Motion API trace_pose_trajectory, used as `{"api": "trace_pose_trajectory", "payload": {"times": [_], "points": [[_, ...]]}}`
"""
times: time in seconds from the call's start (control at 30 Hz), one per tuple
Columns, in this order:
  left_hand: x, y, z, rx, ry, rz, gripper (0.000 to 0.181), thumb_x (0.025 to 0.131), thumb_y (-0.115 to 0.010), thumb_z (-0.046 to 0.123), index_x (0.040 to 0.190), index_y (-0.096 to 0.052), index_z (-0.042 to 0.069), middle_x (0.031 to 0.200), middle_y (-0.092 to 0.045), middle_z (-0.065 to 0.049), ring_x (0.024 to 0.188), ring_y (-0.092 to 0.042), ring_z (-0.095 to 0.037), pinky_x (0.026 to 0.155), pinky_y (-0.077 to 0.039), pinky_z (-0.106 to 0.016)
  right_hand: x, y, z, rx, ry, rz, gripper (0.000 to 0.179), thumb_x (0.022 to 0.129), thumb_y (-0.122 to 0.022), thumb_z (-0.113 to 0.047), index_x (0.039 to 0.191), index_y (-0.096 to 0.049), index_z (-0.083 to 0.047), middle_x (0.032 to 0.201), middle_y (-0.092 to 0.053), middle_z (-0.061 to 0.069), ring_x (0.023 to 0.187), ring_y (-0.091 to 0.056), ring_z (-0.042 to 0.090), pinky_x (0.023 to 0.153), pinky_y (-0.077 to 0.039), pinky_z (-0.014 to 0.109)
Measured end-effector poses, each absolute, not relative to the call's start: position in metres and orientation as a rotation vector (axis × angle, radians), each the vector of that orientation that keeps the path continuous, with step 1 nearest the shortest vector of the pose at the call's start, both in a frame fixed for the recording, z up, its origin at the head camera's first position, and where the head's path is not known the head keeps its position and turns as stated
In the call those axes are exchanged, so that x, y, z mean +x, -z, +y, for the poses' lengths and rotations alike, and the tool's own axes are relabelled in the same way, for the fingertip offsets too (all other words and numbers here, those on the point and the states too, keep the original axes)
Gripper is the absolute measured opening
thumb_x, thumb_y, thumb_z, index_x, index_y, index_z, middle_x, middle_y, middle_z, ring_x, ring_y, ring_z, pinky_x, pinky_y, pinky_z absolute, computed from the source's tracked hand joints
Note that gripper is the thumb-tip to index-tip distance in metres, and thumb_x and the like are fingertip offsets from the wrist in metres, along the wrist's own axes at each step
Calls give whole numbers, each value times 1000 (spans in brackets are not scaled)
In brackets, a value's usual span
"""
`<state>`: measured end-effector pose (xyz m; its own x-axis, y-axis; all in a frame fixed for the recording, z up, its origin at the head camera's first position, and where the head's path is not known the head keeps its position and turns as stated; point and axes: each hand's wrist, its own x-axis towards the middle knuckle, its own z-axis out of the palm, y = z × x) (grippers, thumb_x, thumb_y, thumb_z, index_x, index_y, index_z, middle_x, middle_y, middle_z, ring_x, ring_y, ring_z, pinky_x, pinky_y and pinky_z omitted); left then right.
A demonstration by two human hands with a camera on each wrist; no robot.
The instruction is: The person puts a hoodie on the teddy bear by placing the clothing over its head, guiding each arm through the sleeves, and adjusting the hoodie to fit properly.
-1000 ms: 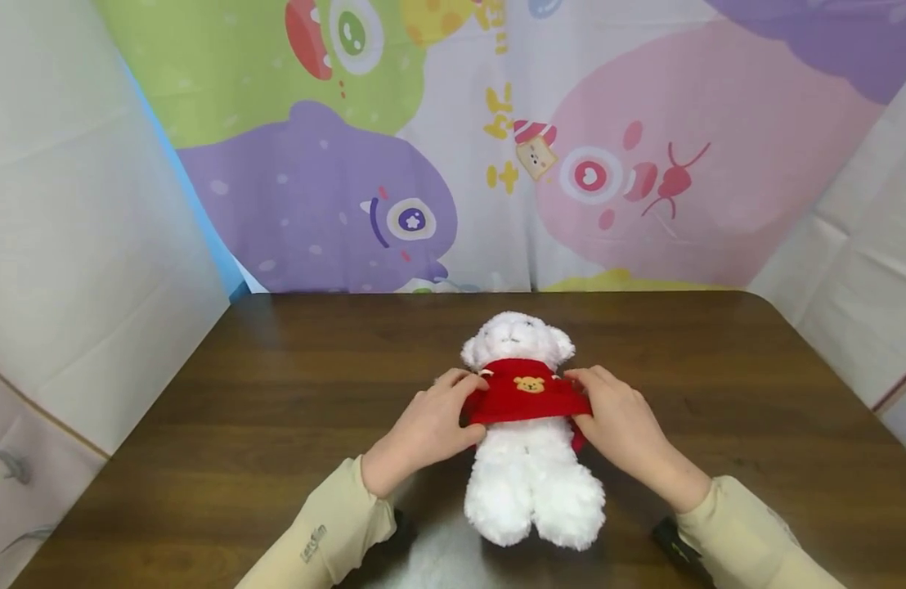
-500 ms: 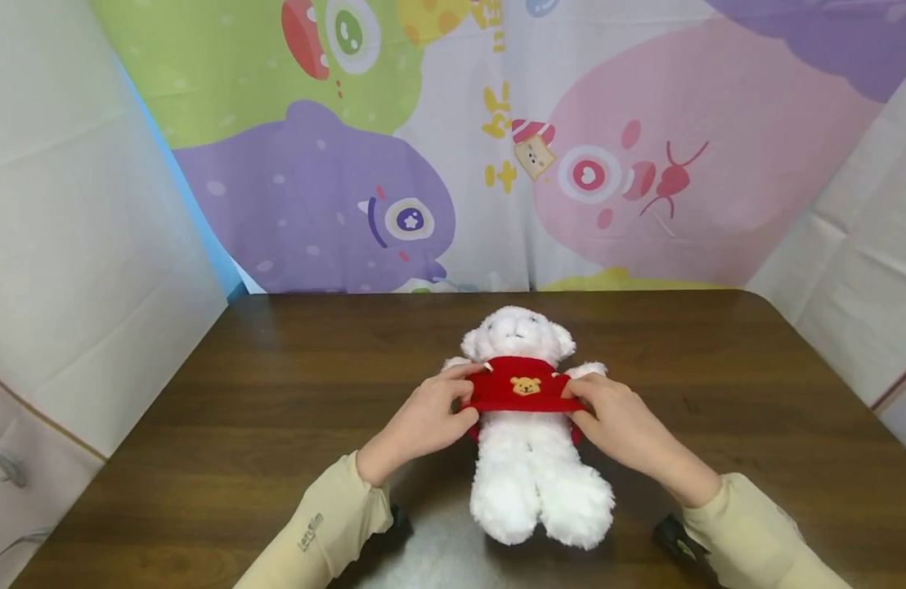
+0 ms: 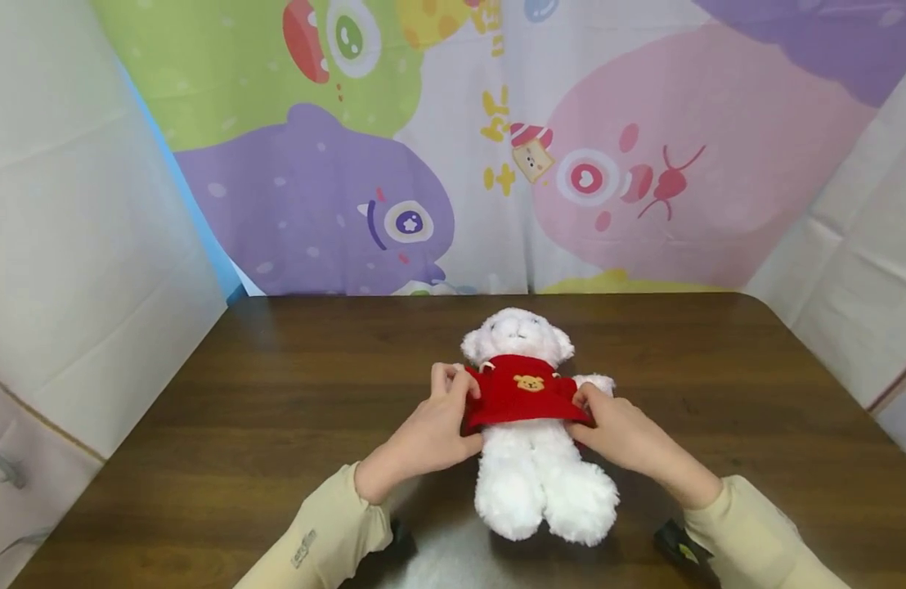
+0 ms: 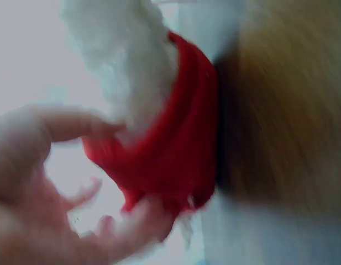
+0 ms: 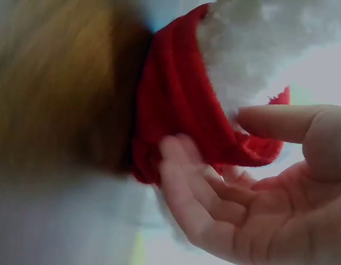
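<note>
A white plush bear [image 3: 513,483] lies on its back, head toward the far edge, wearing a red toy sweater [image 3: 522,409] with a bear-face patch [image 3: 529,383]. My left hand [image 3: 441,425] holds the sweater's left side, fingers bent at the sleeve and thumb by the hem. On the other side, my right hand [image 3: 618,429] pinches the hem near its corner. The right wrist view shows that thumb [image 5: 281,122] just inside the hem, over the white fur [image 5: 242,61]. One paw [image 3: 596,383] pokes out beyond the right sleeve; the other is hidden behind my left hand.
The brown wooden table [image 3: 291,384] extends to both sides and behind the bear. A cartoon-printed curtain [image 3: 497,221] hangs along the far edge, with pale cloth panels [image 3: 78,204] at the sides. Dark wrist straps [image 3: 681,544] show under the sleeves.
Both hands have shifted along the sweater's sides, and its hem sits slightly lower on the belly than half a second ago. The paw on the left has gone behind my left hand.
</note>
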<state>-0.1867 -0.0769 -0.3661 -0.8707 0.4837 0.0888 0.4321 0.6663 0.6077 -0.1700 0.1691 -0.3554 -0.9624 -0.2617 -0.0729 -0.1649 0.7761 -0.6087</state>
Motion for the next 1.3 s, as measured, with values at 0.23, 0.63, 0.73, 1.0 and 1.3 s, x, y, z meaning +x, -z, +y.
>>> {"api": "trace_pose_trajectory", "payload": {"times": [0.23, 0.63, 0.73, 1.0, 1.3], "points": [[-183, 369, -66, 511, -1267, 2633, 41, 85, -54, 12, 122, -41, 2, 113, -56, -14, 87, -53, -22, 74, -47, -34, -177, 368, 171, -223, 1535, 2307, 44, 81, -64, -10, 110, -34, 3, 113, -48, 23, 97, -53, 25, 79, -51, 41], [-192, 372, -64, 199, -1916, 1997, 58, 77, -53, -2, 132, -34, -3, 94, -44, -9, 78, -45, -16, 63, -44, -22, -188, 376, 187, -198, 1821, 1789, 46, 87, -55, -8, 126, -29, -5, 117, -41, 12, 92, -53, 19, 75, -52, 30], [-192, 373, -64, 228, -1901, 1984, 61, 76, -50, -3, 133, -31, -3, 95, -44, -9, 80, -44, -16, 64, -44, -22, -189, 377, 189, -207, 1822, 1739, 48, 88, -54, -8, 128, -28, -7, 117, -41, 11, 92, -54, 18, 75, -52, 31], [-194, 372, -62, 67, -1958, 1998, 37, 88, -47, 24, 118, -45, 3, 81, -45, -1, 62, -41, -12, 58, -40, -23, -193, 372, 187, -137, 1785, 1631, 40, 96, -35, -38, 123, -33, -9, 96, -53, 6, 66, -62, 15, 65, -52, 28], [-195, 379, -59, 89, -1916, 2163, 40, 82, -53, 7, 121, -46, 0, 96, -53, -13, 86, -52, -19, 65, -47, -25, -188, 377, 170, 4, 1637, 2169, 38, 87, -58, -31, 103, -39, -2, 100, -50, 10, 75, -53, 17, 62, -48, 26]]}}
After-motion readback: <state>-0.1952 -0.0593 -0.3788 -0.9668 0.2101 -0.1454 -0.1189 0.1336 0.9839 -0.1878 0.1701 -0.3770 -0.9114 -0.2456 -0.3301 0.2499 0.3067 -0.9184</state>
